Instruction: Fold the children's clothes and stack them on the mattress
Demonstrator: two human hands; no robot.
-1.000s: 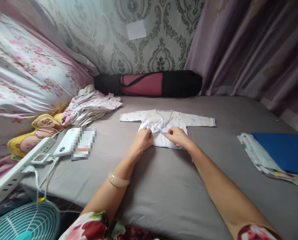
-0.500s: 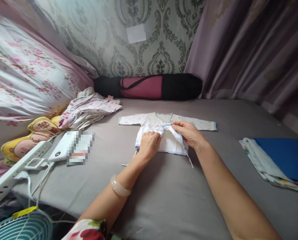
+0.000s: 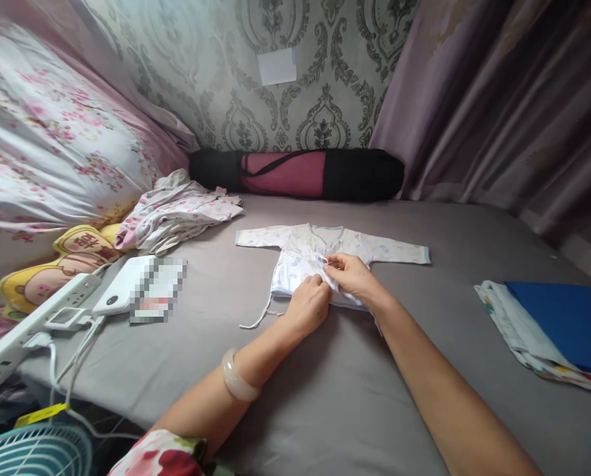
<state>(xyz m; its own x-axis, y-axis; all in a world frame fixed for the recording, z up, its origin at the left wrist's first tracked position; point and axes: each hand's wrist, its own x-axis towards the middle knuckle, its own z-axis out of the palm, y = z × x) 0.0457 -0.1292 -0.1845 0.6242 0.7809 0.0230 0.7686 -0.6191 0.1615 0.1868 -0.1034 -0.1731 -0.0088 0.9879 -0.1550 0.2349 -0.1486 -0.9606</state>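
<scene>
A small white wrap-front baby shirt [image 3: 295, 268] with pale blue trim lies on the grey bed sheet [image 3: 186, 370], both sleeves spread out sideways. My right hand [image 3: 352, 277] pinches the edge of its front panel near the middle of the chest. Just left of it, my left hand [image 3: 308, 307] is closed on the shirt's lower front; its fingertips are partly hidden. A thin white tie string [image 3: 260, 320] trails from the shirt's left side onto the sheet. My forearms cover part of the lower hem.
A black and maroon long bag [image 3: 285, 173] lies along the wall. Crumpled clothes [image 3: 176, 215], a yellow cushion [image 3: 42, 281], a white device [image 3: 127, 284] and a power strip [image 3: 72, 297] are at left. Folded blue cloth [image 3: 563, 324] lies at right. A fan [image 3: 38, 453] stands lower left.
My right hand has drawn the shirt's front panel left and down, so it lies across the front that was folded open. My left hand has shifted right and slightly toward me.
</scene>
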